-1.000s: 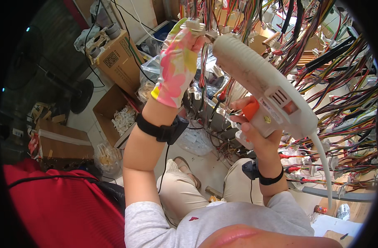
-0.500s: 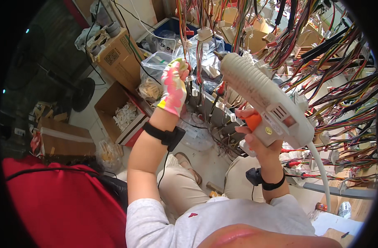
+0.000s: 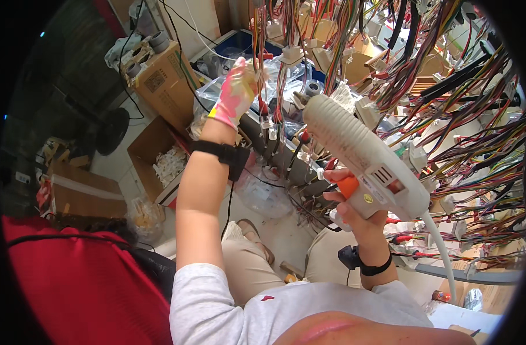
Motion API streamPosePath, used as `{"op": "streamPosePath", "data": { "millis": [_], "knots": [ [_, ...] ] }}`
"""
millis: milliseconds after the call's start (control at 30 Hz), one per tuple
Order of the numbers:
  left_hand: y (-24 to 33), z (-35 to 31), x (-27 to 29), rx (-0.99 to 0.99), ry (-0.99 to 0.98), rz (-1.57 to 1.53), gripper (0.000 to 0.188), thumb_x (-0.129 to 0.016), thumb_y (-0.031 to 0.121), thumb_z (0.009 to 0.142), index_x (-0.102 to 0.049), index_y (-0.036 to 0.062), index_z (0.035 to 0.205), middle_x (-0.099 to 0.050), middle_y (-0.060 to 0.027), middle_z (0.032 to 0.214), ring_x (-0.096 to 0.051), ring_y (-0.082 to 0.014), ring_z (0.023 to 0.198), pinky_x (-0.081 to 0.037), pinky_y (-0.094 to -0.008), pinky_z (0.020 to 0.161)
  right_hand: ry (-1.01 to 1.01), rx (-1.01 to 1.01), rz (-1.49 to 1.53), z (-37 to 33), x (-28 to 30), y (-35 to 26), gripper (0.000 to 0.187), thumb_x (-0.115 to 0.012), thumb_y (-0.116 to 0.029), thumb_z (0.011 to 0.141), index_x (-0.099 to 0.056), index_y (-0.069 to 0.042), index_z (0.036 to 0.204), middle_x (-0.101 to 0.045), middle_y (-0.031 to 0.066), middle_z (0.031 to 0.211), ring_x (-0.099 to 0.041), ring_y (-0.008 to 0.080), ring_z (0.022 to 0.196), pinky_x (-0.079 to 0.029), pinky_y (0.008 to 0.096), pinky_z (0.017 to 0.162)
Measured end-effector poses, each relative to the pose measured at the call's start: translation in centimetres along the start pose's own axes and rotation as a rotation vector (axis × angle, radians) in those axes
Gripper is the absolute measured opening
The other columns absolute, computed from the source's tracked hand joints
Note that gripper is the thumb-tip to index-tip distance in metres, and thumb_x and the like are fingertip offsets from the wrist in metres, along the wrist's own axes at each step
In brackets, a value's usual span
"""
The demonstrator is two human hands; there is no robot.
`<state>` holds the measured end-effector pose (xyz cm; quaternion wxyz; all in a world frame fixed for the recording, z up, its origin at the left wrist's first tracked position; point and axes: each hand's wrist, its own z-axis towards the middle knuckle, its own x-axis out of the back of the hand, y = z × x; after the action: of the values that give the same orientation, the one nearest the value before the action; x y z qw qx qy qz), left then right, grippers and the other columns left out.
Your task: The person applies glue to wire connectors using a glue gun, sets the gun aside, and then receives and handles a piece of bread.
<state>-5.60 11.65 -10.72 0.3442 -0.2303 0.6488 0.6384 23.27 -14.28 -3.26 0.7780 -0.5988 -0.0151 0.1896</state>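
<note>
My right hand (image 3: 358, 215) is wrapped round the grip of a worn, off-white hot glue gun (image 3: 369, 155), its fingers at the orange trigger (image 3: 348, 186). The gun's nozzle (image 3: 300, 99) points up and left, toward the hanging wires. My left hand (image 3: 235, 95), in a pink, white and yellow glove, is raised beside a hanging bundle of coloured wires (image 3: 261, 37). Its fingers curl in at that bundle; they are blurred, and what lies between them is hidden. Red and white connectors (image 3: 264, 112) hang just below and to the right of the glove.
Wire harnesses (image 3: 476, 132) crowd the right side, several near the gun. Bags lie in a blue bin (image 3: 240, 41) behind the left hand. A carton (image 3: 162, 77) and an open box of white parts (image 3: 151, 146) stand at left. The gun's cord (image 3: 441, 247) hangs down right.
My left hand has moved up and slightly left, its arm straighter. The glue gun, still in my right hand, has shifted slightly left and down in the picture.
</note>
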Motion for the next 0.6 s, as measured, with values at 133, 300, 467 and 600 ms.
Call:
{"op": "streamPosePath", "data": {
  "millis": [133,300,467,600],
  "knots": [
    [1.1,-3.6,-1.0,-0.312,0.058,-0.193,0.021,-0.065,0.015,0.091,-0.064,0.0108,0.112,-0.069,-0.0044,0.100,-0.067,-0.0188,0.092,-0.052,-0.0341,0.089,-0.034,0.031,0.006,-0.1,-0.1,0.4,0.058,-0.063,0.005,0.086,-0.041,-0.001,0.139,-0.056,0.0198,0.128,-0.054,0.0295,0.123,-0.054,0.0370,0.093],
    [1.5,-10.0,-3.1,-0.480,0.001,-0.416,0.022,-0.063,0.009,0.091,-0.065,0.0078,0.114,-0.070,-0.0074,0.108,-0.067,-0.0207,0.101,-0.051,-0.0388,0.097,0.087,-0.056,0.054,-0.8,-1.1,0.5,0.062,-0.075,-0.013,0.081,-0.047,0.003,0.134,-0.060,0.0196,0.121,-0.059,0.0328,0.117,-0.059,0.0364,0.085],
    [-1.1,-14.9,-6.3,-0.511,0.047,-0.276,0.036,-0.058,0.006,0.094,-0.055,0.0055,0.129,-0.062,-0.0103,0.125,-0.060,-0.0220,0.115,-0.046,-0.0388,0.106,0.034,-0.053,0.100,-1.0,-1.5,0.8,0.059,-0.072,-0.010,0.083,-0.046,0.002,0.135,-0.058,0.0198,0.124,-0.056,0.0332,0.121,-0.057,0.0392,0.090],
    [-3.6,-17.1,-7.5,-0.332,0.132,-0.333,0.039,-0.059,0.004,0.093,-0.052,0.0005,0.132,-0.060,-0.0130,0.127,-0.058,-0.0228,0.120,-0.044,-0.0375,0.109,0.014,-0.112,0.114,-1.6,-1.5,1.0,0.056,-0.069,-0.005,0.084,-0.045,0.001,0.135,-0.057,0.0195,0.126,-0.054,0.0334,0.124,-0.054,0.0408,0.095]
  ]
}}
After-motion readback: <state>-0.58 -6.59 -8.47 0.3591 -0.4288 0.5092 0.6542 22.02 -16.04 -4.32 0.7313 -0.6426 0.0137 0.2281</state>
